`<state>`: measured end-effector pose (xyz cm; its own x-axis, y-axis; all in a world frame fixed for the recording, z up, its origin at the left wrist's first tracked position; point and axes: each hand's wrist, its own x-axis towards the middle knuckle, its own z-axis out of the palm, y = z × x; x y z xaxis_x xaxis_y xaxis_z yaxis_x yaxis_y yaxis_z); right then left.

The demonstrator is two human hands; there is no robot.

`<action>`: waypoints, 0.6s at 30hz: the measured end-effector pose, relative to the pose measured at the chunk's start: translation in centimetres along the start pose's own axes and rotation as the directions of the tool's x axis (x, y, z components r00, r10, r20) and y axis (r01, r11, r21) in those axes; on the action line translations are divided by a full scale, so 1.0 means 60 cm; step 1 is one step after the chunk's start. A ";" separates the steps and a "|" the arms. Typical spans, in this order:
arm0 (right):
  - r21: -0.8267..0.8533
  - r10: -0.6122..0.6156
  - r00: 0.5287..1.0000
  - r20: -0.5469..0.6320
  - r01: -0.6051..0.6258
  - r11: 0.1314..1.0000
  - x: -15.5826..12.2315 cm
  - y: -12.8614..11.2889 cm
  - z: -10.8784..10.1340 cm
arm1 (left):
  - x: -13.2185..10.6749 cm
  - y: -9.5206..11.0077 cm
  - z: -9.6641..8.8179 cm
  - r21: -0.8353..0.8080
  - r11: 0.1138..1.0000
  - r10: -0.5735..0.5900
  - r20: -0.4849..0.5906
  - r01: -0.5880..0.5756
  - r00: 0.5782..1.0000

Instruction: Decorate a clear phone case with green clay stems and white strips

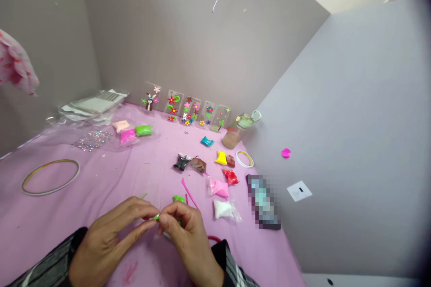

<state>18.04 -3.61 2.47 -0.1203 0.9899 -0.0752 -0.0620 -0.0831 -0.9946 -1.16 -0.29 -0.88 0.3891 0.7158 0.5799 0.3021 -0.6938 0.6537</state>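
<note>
My left hand (112,231) and my right hand (188,233) meet low over the pink cloth. Between their fingertips is a small piece of green clay (156,217); both hands pinch it. A thin green strip (144,196) lies just beyond my left fingers. Behind my right hand a green clay lump (179,198) shows in part. Near it a pink plastic stick (189,192) lies on the cloth. Part of a dark red object (214,238) peeks out by my right wrist, its kind hidden.
Clay packets, including black (182,162), white (225,209) and light pink (219,187), lie to the right. Decorated clear phone cases (173,104) lean on the wall beside a lidded jar (232,136). A large ring (50,194) lies left; a blurred-out device (264,202) lies right.
</note>
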 end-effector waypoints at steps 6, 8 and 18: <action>0.021 -0.035 0.999 0.011 0.034 0.999 0.001 0.001 0.001 | -0.003 -0.002 0.009 0.071 0.997 0.002 -0.033 0.000 0.999; 0.003 -0.030 1.000 0.005 0.030 1.000 0.002 0.002 0.000 | -0.004 -0.001 0.009 0.093 0.996 0.019 -0.052 -0.014 0.998; -0.048 -0.001 1.000 -0.016 0.000 0.999 -0.001 0.005 -0.001 | 0.004 0.006 -0.002 0.051 0.998 0.032 -0.022 -0.031 0.999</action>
<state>18.09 -3.68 2.17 -0.1046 0.9916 -0.0758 -0.0143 -0.0777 -0.9969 -1.07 -0.36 -0.45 0.3794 0.6948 0.6110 0.3343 -0.7187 0.6097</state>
